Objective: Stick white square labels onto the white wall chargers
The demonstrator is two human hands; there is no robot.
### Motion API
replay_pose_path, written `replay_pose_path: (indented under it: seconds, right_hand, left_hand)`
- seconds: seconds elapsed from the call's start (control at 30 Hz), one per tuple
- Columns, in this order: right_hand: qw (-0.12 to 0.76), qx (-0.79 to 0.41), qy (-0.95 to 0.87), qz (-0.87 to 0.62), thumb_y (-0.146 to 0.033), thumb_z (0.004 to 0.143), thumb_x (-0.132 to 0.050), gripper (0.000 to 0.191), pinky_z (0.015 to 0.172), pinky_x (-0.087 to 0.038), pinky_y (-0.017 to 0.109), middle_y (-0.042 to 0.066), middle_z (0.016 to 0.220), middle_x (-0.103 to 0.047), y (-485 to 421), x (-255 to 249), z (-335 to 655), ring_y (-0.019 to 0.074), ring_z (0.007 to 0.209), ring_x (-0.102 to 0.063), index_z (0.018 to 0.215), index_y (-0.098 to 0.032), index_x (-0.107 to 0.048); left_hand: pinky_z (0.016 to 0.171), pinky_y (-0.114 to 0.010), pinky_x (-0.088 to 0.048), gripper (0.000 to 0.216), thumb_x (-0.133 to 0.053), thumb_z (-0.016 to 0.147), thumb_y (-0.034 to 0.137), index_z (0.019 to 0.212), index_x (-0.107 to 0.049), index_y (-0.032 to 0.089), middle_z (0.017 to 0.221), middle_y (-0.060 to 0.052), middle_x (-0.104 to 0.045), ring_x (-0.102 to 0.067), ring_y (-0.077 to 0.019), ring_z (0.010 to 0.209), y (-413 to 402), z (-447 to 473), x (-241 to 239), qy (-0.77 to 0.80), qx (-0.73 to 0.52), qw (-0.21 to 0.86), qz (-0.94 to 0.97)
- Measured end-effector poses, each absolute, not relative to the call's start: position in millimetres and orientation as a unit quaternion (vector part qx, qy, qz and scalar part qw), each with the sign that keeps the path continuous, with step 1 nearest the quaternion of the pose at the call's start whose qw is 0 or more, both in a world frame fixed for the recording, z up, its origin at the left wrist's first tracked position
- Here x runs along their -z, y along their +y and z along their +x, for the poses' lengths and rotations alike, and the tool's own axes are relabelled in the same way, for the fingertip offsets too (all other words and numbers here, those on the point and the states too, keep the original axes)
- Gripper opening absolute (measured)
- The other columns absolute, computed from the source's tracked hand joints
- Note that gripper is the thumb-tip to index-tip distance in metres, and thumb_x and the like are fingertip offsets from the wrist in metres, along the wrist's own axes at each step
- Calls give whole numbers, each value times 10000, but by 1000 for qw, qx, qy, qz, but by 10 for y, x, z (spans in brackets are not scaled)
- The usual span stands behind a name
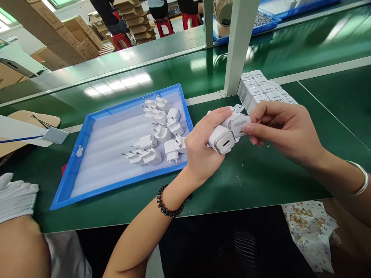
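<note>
My left hand is wrapped round two white wall chargers side by side. The nearer charger shows a face with a dark port slot; the farther charger shows grey lettering. The thumb and forefinger of my right hand are pinched at the right edge of the lettered charger; whether a thin film is between them I cannot tell. Left of my hands, a blue-rimmed tray holds several loose white chargers with two-pin plugs. Behind my right hand stands a block of white lettered pieces in rows.
A white-gloved hand of another person rests at the far left, near a white scraper-like piece with a blue rod. A pale post rises behind the tray. People sit on red stools beyond the green bench.
</note>
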State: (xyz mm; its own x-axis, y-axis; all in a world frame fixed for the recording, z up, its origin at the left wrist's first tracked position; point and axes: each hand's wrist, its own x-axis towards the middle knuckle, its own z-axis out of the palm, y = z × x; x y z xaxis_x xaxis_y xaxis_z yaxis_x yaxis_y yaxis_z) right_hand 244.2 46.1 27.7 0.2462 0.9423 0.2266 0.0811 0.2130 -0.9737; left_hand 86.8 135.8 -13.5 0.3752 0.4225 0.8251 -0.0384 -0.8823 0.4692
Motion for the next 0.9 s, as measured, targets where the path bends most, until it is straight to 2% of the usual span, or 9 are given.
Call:
replay_pose_path:
  seconds: [0.53, 0.9]
  right_hand:
    - [585, -454, -460, -489, -392, 738, -910, 349, 366, -320, 245, -23, 486, -572, 463, -262, 2498, 91, 417, -468, 630, -198, -641]
    - [584, -454, -452, -499, -386, 747, -905, 354, 380, -292, 246, -36, 474, -544, 443, -275, 2481, 79, 411, -441, 630, -190, -634]
  left_hand:
    - [926, -382, -641, 225, -643, 944, 211, 1168, -666, 213, 1209, -76, -756, -733, -222, 1112, 1340, 862, 139, 118, -542, 150, 818]
    - [966, -381, -625, 258, -627, 947, 214, 1203, -664, 222, 1220, -68, -755, -731, -225, 1123, 1336, 857, 155, 109, -539, 158, 820]
